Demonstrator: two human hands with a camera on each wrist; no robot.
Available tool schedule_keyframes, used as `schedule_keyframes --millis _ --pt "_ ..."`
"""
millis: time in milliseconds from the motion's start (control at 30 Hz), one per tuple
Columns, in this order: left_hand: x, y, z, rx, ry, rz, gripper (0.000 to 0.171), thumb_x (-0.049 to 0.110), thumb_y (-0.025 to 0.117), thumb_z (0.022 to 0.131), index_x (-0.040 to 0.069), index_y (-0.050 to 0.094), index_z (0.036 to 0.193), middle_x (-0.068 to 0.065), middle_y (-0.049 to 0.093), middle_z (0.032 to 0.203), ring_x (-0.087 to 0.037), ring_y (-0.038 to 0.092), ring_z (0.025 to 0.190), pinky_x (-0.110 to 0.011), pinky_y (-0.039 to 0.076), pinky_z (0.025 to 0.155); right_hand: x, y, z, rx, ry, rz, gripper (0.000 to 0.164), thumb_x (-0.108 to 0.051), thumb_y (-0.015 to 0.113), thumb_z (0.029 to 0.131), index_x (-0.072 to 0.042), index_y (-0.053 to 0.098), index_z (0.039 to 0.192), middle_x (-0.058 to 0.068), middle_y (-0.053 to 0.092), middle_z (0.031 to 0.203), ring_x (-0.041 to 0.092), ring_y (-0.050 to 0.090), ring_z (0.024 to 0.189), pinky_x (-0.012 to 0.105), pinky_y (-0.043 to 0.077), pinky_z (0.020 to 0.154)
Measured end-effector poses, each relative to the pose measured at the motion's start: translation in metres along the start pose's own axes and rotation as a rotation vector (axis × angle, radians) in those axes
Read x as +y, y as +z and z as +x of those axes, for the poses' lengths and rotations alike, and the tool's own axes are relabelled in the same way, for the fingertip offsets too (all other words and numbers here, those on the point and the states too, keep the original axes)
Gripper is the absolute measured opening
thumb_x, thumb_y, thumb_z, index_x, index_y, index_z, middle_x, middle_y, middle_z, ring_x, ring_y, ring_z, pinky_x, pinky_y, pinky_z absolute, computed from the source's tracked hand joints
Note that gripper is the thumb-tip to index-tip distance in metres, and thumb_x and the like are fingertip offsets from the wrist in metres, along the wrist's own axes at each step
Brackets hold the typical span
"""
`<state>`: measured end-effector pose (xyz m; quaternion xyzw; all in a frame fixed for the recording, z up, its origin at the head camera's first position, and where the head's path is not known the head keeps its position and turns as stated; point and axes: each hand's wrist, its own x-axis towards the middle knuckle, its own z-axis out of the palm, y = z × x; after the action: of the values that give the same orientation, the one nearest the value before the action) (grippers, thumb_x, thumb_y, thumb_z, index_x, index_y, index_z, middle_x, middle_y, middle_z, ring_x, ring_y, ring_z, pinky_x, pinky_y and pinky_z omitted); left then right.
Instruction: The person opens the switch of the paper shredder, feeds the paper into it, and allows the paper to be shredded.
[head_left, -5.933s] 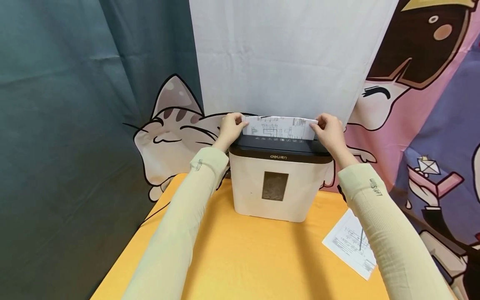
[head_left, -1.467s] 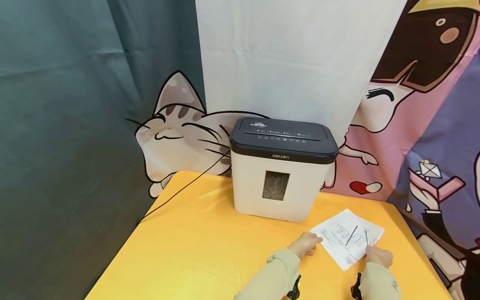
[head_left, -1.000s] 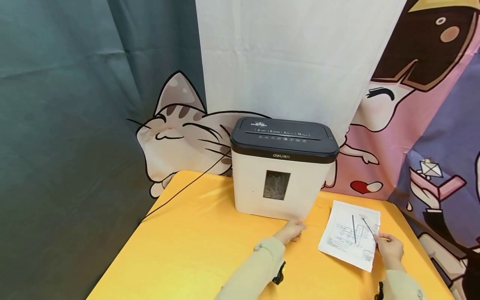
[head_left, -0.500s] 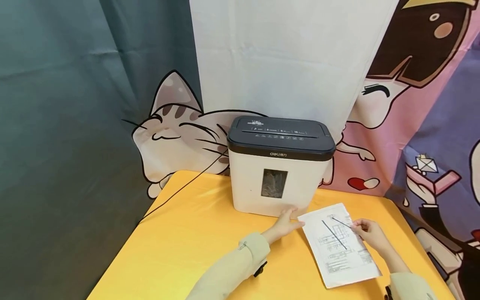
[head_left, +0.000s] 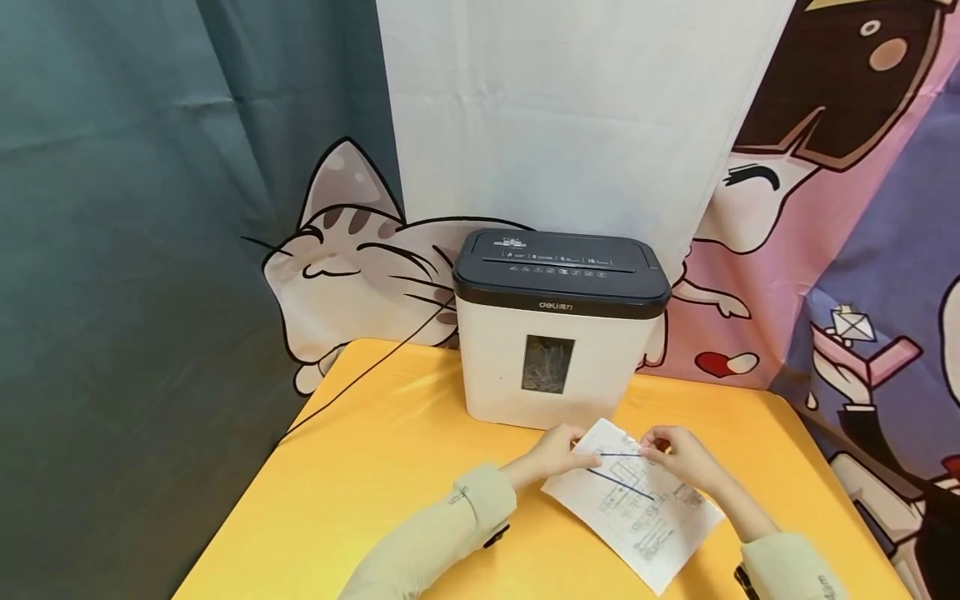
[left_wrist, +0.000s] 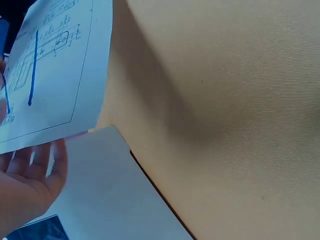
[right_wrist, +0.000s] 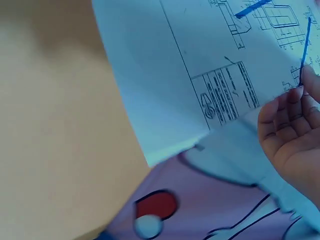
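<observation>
Both hands hold a white sheet of paper (head_left: 633,521) printed with a technical drawing and crossed by two dark blue strokes. It is tilted in front of the shredder (head_left: 491,358), a white bin with a dark lid marked "deli". My left hand (head_left: 551,454) pinches the upper left edge, thumb on top and fingers behind, as the left wrist view shows with the fingers (left_wrist: 59,162) below the paper (left_wrist: 60,90). On the opposite edge, my right hand (head_left: 678,458) pinches with thumb and fingertips. In the right wrist view its other fingers (right_wrist: 270,122) curl beneath the sheet.
A yellow cloth (head_left: 360,517) covers the table. A black cord (head_left: 360,379) runs from behind the shredder over the left table edge. The shredder's window (head_left: 547,364) shows shreds inside. A printed cartoon curtain (head_left: 525,108) hangs close behind.
Earlier both hands held a sheet at the shredder slot; that sheet is gone from it. Since then the right hand lifted the marked paper leftward off the table and turned it, and the left hand took its edge.
</observation>
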<state>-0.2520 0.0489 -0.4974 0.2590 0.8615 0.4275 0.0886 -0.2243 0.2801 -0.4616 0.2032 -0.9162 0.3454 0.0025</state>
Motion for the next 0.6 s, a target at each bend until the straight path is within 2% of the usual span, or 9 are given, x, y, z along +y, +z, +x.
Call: schedule_keyframes --millis 67,167,333,600 --pt "0.001 -0.002 -0.004 0.047 -0.006 -0.003 0.015 0.017 0.076 0.077 0.004 0.071 0.082 -0.001 0.068 0.073 0.003 0.046 0.061 -0.012 0.039 0.056 -0.008 0.001 0.002 0.0 -0.011 -0.003 0.009 -0.005 0.065 0.086 -0.006 0.061 0.079 -0.005 0.051 0.068 -0.002 0.041 0.063 0.018 0.037 0.054" --pt "0.0 -0.007 -0.01 0.118 -0.029 -0.034 0.015 0.015 0.078 0.075 0.003 0.069 0.072 -0.002 0.065 0.065 0.001 0.04 0.057 -0.013 0.034 0.054 -0.017 0.004 0.006 0.019 -0.038 -0.014 0.009 -0.006 0.066 0.086 -0.008 0.06 0.078 -0.007 0.048 0.067 -0.002 0.04 0.062 0.018 0.036 0.053" --pt "-0.006 -0.018 -0.015 0.16 -0.057 -0.114 0.017 0.014 0.078 0.074 0.001 0.068 0.068 -0.003 0.064 0.064 -0.001 0.04 0.056 -0.014 0.034 0.054 -0.028 0.011 0.01 0.031 -0.069 -0.014 0.01 -0.007 0.066 0.086 -0.01 0.058 0.08 -0.008 0.047 0.067 -0.002 0.041 0.062 0.018 0.036 0.054" --pt "-0.018 -0.042 -0.025 0.208 -0.049 -0.198 0.02 0.012 0.075 0.078 -0.003 0.066 0.069 -0.013 0.067 0.068 -0.003 0.042 0.052 -0.015 0.035 0.046 -0.036 0.01 0.008 0.03 -0.106 -0.009 0.01 -0.003 0.069 0.083 -0.009 0.061 0.083 -0.006 0.056 0.074 -0.001 0.044 0.068 0.019 0.04 0.059"
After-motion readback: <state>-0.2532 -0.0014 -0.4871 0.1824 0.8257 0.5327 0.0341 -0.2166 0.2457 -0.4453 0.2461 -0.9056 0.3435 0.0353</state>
